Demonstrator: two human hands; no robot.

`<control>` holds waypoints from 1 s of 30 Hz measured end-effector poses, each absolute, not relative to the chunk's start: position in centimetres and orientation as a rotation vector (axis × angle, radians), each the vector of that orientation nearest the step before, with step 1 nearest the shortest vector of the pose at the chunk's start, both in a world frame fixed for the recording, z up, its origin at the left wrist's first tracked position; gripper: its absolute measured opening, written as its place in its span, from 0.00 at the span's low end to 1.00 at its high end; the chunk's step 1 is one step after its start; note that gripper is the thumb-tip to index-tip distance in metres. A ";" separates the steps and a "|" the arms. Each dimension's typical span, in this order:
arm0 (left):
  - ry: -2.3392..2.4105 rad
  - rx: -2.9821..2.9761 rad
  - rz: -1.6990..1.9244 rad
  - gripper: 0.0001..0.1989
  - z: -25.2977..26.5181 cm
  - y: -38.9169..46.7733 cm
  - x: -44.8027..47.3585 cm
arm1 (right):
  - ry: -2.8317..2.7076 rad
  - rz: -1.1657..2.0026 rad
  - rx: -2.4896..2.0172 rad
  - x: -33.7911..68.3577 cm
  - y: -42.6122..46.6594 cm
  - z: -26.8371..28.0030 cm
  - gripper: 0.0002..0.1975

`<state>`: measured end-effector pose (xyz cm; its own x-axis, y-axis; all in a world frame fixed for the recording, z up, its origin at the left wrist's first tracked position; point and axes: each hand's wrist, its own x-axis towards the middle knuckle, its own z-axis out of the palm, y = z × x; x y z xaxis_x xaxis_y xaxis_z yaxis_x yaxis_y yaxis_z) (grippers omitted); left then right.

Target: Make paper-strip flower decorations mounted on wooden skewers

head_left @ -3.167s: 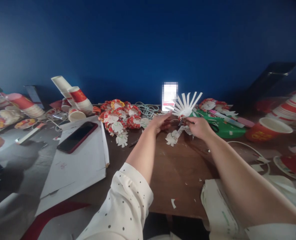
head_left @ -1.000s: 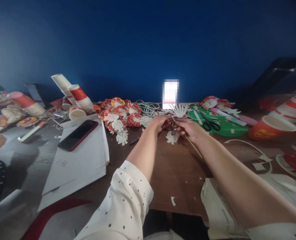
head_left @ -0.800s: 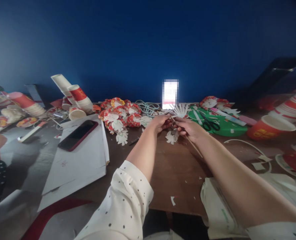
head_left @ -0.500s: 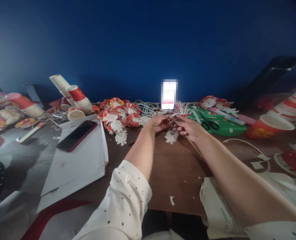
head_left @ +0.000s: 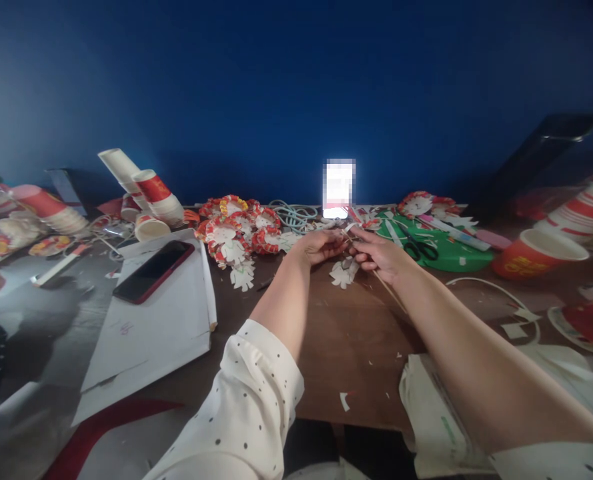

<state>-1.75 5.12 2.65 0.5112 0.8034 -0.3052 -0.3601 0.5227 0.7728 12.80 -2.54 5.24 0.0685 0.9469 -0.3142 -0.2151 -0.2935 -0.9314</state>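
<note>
The thin stick [head_left: 389,290] slanted below our right hand [head_left: 379,257], which pinched it above the brown table [head_left: 346,333]. Our left hand [head_left: 321,247] curled close beside; what its fingers gripped we could not tell.

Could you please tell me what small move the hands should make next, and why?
Perhaps the left hand should steady the paper strips, since the right hand holds the thin stick and the strips spread out just beyond both hands.
</note>
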 end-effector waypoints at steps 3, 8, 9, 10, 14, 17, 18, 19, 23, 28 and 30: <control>0.731 0.694 0.786 0.07 2.8 5.0 -1.7 | -0.836 1.446 -1.307 12.9 -2.5 5.2 0.32; 0.746 0.703 0.799 0.06 3.1 4.7 -1.7 | -0.876 1.438 -1.295 12.9 -2.6 5.2 0.33; 0.748 0.706 0.803 0.06 3.1 4.7 -1.7 | -0.881 1.433 -1.295 12.9 -2.6 5.2 0.33; 0.751 0.708 0.805 0.06 3.1 4.7 -1.6 | -0.885 1.430 -1.296 12.9 -2.6 5.2 0.33; 0.760 0.719 0.795 0.05 3.0 4.8 -1.7 | -0.879 1.426 -1.293 13.0 -2.5 5.0 0.31; 0.752 0.733 0.786 0.06 3.1 4.7 -1.7 | -0.871 1.438 -1.273 13.1 -2.4 5.0 0.30; 0.747 0.735 0.788 0.06 3.1 4.7 -1.7 | -0.873 1.441 -1.265 13.1 -2.4 4.9 0.29; 0.741 0.736 0.792 0.06 3.1 4.7 -1.7 | -0.877 1.442 -1.260 13.1 -2.5 4.9 0.29; 0.725 0.733 0.810 0.06 3.2 4.6 -1.5 | -0.879 1.440 -1.259 12.9 -2.6 5.0 0.28; 0.713 0.741 0.815 0.05 3.1 4.7 -1.5 | -0.878 1.487 -1.211 12.9 -2.5 5.0 0.24; 0.698 0.753 0.810 0.05 3.0 4.7 -1.6 | -0.877 1.519 -1.176 13.0 -2.5 4.8 0.23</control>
